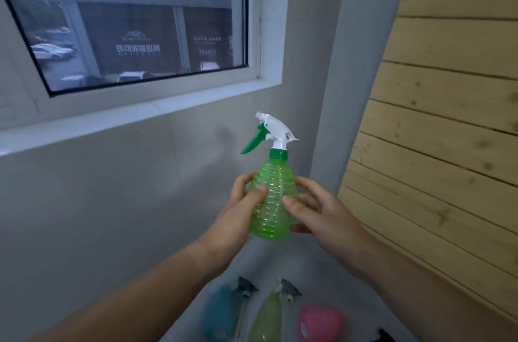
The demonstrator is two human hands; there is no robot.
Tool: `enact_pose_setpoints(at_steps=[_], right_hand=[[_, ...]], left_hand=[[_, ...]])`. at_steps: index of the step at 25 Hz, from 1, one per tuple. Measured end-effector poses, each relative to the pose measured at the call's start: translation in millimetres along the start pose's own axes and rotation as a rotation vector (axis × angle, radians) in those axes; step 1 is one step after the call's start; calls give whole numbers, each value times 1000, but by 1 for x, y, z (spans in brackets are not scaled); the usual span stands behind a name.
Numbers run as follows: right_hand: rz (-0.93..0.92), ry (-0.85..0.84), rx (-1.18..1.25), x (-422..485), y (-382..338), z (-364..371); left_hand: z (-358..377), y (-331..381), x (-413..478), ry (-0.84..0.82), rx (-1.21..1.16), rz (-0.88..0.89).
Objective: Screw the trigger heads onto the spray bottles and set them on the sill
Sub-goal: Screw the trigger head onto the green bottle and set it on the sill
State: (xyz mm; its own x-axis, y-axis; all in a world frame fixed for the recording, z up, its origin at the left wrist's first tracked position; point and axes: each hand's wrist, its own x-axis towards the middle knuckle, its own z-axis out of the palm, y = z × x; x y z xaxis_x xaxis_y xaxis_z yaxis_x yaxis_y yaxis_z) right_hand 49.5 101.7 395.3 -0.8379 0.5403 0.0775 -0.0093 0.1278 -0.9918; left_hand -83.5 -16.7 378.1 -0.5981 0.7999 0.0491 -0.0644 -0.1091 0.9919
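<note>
Down at the bottom edge, three bottles lie blurred on a pale table: a teal bottle, a yellow-green bottle and a pink bottle, with two dark trigger heads resting loose by the first two. Up above them, both hands are on the green spray bottle, held upright in the air below and right of the sill. Left hand wraps the ribbed body from one side, thumb pressed across the front; right hand closes on the other side, so each grip is wrapped around that same bottle. Its white-and-green trigger head sits on the neck and looks seated, though how tight I cannot tell. The lift to the sill looks next. Risks from here: that thin plastic could flex and slip under a squeeze, the green lever juts toward the wall, and a narrow ledge could tip a light bottle set too near its edge.
</note>
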Motion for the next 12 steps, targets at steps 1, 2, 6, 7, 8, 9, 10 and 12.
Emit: enact_pose_setpoints(at_steps=[1,2,6,7,8,9,10,12], right_hand=[[-35,5,13,17,-8,1],[-71,12,21,38,-18,2],[-170,13,-5,127,-56,5],[-194,14,-11,156,-68,6],[-213,21,-19,178,-78,6],[-233,34,-28,200,-88,5],[-244,55,-41,221,-97,4],[-243,107,-63,259,-110,1]], left_hand=[[-5,10,12,3,16,38],[-12,21,28,11,47,81],[-37,78,98,42,166,205],[-45,94,122,61,201,234],[-50,107,141,82,237,253],[-55,121,160,108,258,267],[-59,132,178,133,270,274],[-65,150,212,195,295,283]])
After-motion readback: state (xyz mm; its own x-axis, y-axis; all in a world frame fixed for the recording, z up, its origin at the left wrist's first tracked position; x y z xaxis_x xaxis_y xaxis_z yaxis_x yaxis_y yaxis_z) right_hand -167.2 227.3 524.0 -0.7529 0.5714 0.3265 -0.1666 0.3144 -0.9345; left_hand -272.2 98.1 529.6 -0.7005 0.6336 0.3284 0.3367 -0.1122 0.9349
